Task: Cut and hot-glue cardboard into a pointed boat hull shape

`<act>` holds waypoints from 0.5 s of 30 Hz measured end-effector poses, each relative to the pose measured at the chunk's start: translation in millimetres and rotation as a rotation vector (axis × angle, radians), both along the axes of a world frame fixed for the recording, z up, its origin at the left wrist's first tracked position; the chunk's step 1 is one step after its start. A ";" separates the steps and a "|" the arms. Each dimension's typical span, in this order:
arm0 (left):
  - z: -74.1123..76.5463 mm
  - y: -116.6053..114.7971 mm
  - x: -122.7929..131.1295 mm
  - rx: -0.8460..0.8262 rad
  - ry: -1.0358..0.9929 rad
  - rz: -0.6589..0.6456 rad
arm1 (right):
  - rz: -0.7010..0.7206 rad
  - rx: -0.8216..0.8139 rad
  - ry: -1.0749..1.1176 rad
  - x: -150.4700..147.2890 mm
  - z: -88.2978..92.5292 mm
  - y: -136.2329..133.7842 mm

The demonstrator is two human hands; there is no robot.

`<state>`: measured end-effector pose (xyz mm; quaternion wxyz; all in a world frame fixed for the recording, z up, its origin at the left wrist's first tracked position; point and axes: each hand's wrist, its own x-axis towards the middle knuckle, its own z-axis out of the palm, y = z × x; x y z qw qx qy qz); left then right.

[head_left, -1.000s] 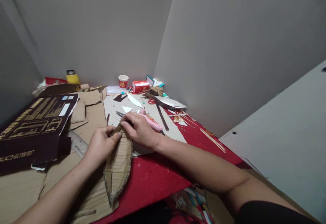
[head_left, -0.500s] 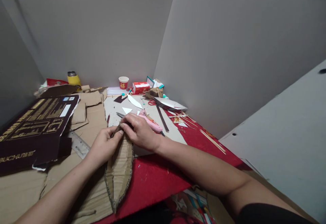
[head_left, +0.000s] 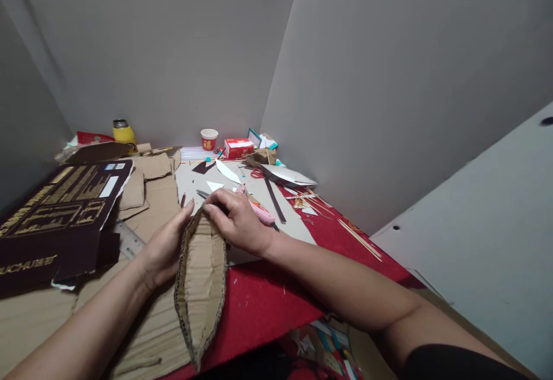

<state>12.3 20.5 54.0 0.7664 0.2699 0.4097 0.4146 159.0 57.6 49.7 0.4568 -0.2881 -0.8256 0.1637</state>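
Note:
A boat-shaped cardboard piece point(head_left: 201, 288), pointed at both ends with raised corrugated walls, lies lengthwise in front of me. My right hand point(head_left: 235, 219) pinches its far tip between thumb and fingers. Against the outside of its left wall rests my left hand point(head_left: 166, 247), thumb raised and apart from the fingers, which are partly hidden behind the wall. Just beyond my right hand are a pink glue gun point(head_left: 262, 213), partly covered, and a grey metal tip point(head_left: 203, 194) of some tool.
A dark printed box panel point(head_left: 64, 213), cardboard sheets point(head_left: 159, 196) and a clear ruler point(head_left: 129, 240) lie left. Farther back stand a yellow bottle point(head_left: 124, 132), a paper cup point(head_left: 209, 140) and a red box point(head_left: 239, 148). Thin sticks point(head_left: 360, 240) lie right on red cloth point(head_left: 268, 305).
My left hand has let go of the far tip and moved down and left along the wall, its thumb now lifted. The cardboard piece's walls stand wider apart.

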 end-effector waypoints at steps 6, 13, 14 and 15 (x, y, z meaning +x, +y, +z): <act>-3.8 -1.0 2.7 -0.053 0.033 0.061 | -0.005 0.023 0.008 -2.8 -4.3 2.2; -13.7 -0.4 -1.2 0.164 0.126 0.147 | -0.008 0.034 0.004 -0.8 -4.2 3.5; -14.5 0.6 -2.8 0.193 0.145 0.157 | -0.006 0.035 0.003 0.2 -3.0 3.3; -15.4 1.6 -4.4 0.223 0.165 0.166 | -0.004 0.035 0.001 1.3 -1.7 3.2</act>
